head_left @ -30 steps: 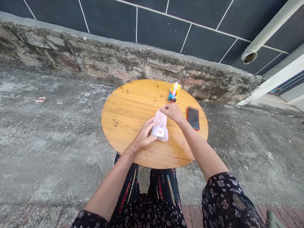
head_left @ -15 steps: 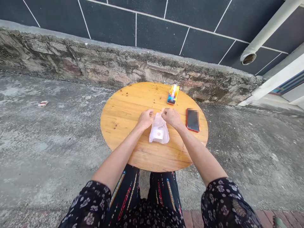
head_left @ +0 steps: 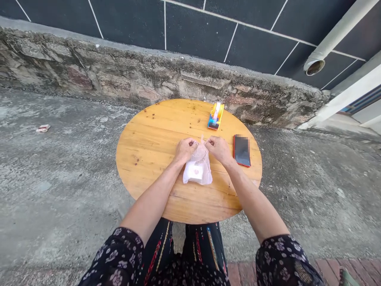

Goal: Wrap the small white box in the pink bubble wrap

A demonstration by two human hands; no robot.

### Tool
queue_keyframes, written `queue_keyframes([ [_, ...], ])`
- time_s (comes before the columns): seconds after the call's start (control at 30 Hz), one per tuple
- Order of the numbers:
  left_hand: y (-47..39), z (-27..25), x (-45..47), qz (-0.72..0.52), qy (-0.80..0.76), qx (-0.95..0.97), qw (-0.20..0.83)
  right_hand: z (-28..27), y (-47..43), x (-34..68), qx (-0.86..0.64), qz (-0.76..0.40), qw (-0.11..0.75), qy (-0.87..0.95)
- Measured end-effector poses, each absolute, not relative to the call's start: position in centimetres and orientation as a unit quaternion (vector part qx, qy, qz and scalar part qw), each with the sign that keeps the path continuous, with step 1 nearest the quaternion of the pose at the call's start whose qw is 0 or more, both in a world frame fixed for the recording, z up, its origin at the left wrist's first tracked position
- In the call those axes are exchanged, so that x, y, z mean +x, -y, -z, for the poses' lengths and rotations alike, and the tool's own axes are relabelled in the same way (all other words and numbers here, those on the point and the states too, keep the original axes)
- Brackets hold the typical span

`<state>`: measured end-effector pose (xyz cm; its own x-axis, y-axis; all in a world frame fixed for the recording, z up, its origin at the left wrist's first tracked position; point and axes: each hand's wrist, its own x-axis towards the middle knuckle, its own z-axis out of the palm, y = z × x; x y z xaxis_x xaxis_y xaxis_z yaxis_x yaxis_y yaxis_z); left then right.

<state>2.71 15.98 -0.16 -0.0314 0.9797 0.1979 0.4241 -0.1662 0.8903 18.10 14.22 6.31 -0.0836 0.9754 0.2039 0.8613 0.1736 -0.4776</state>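
A thin, pinkish plastic bag lies on the round wooden table, its narrow top pointing away from me. Through its film shows a white box with a small pink mark. My left hand pinches the bag's upper left edge, thumb and fingers together. On the opposite side, my right hand has its fingers closed on the bag's upper right edge. A wisp of the bag's top stands up between the two hands.
A yellow and blue tape dispenser stands near the table's far edge. To the right of my right hand lies a phone with a red edge. Behind the table runs a low stone wall. A small crumpled packet is on the concrete at left.
My left hand has come to the bag's edge and closed on it. My right hand has shifted slightly, and the bag's top now shows between the hands. The view has shifted a little.
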Motion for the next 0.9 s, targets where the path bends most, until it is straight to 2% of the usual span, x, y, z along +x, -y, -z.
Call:
queue_keyframes([
  [0.27,-15.5,-0.5,2.6,-0.44,-0.582,0.614,0.303,-4.7,-14.0,19.6,-0.623,-0.181,0.32,0.691],
  [0.53,-15.1,-1.0,2.5,-0.432,-0.591,0.619,0.286,-4.4,-12.7,21.2,-0.647,-0.179,0.337,0.66],
  [0.63,-15.0,-1.0,2.3,-0.425,-0.588,0.625,0.287,-3.9,-12.2,21.7,-0.687,-0.127,0.304,0.648],
  [0.73,-14.9,-1.0,2.0,-0.423,-0.587,0.626,0.29,-3.3,-11.7,21.9,-0.723,-0.067,0.235,0.646],
  [0.9,-14.8,-0.7,1.5,-0.457,-0.58,0.602,0.302,-2.8,-11.3,21.7,-0.723,-0.015,0.168,0.67],
])
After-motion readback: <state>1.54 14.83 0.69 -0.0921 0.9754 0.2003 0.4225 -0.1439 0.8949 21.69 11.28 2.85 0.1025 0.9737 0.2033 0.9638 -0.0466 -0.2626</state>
